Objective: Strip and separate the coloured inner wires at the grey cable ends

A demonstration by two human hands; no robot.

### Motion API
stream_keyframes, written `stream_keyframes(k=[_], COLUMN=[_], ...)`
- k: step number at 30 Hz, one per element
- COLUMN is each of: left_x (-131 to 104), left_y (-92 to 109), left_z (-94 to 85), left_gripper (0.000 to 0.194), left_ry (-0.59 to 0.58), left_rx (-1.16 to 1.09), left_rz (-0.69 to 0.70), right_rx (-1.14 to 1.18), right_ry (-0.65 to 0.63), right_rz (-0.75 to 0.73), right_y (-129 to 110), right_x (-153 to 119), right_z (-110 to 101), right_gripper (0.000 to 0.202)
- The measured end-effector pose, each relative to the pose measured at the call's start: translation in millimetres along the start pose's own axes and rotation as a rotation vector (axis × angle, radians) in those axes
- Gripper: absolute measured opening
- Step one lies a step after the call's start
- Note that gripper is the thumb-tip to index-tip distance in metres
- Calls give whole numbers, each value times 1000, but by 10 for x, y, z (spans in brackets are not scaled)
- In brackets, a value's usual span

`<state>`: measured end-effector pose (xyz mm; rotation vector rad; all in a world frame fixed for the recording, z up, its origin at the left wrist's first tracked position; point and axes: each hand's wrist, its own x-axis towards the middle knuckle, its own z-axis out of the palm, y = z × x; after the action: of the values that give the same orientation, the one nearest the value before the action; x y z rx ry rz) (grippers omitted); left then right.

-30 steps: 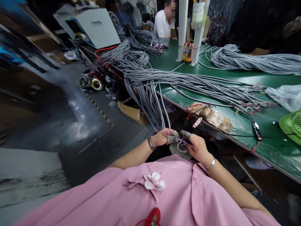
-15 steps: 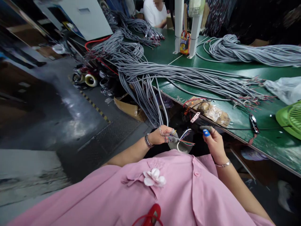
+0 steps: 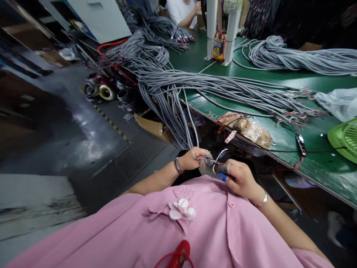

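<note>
In front of the pink shirt, my left hand (image 3: 192, 159) is closed around the ends of grey cables, with coloured wires showing at its fingers. Stripped wires (image 3: 221, 153), blue, white and orange, fan out to the right of it. My right hand (image 3: 243, 179) is at these wires, thumb and forefinger drawn together on them; a blue cover sits on the thumb and a grey one on a finger. The exact pinch point is partly hidden. From the table edge, a bundle of grey cables (image 3: 164, 111) hangs down toward my left hand.
On the green table (image 3: 192, 61) lie more grey cables (image 3: 237, 91) with bared ends, a taped brown block (image 3: 251, 132), a black-handled tool (image 3: 300, 145) and a green fan (image 3: 346, 137). White posts (image 3: 231, 37) stand behind. Across the table sits a person (image 3: 181, 13).
My right hand has moved left and inward, from beside the wires to their ends, its fingers closing there. My left hand stays nearly in place with the cables. The person opposite has raised a hand.
</note>
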<state>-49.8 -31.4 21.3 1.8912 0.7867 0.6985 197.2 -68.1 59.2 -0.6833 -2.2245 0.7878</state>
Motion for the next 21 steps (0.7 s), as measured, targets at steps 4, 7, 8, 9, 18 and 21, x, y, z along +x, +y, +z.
stream_keyframes(k=[4,7,8,9,18,21], left_x=[-7,-13,-12,-11,-24,-32], left_y=[-17,-45,-54,-63,-63,-52], left_z=[25,43,47,49,42,44], left_gripper=[15,12,12,12,17,20], left_ry=[16,6,-3,-12,15,37], left_rx=[74,99,105,111,165,140], left_rz=[40,78,87,93,79,67], right_rx=[96,147,133,116,216,63], right_ry=[54,401,483,522,323,108], right_rz=[28,280,363,427,359,135], right_y=[12,107,145,180,101,14], right_x=[-89,-60,-31,3,100,13], right_z=[7,-59,-77,-87,46,101], right_gripper=[12,16,17,21,22,10])
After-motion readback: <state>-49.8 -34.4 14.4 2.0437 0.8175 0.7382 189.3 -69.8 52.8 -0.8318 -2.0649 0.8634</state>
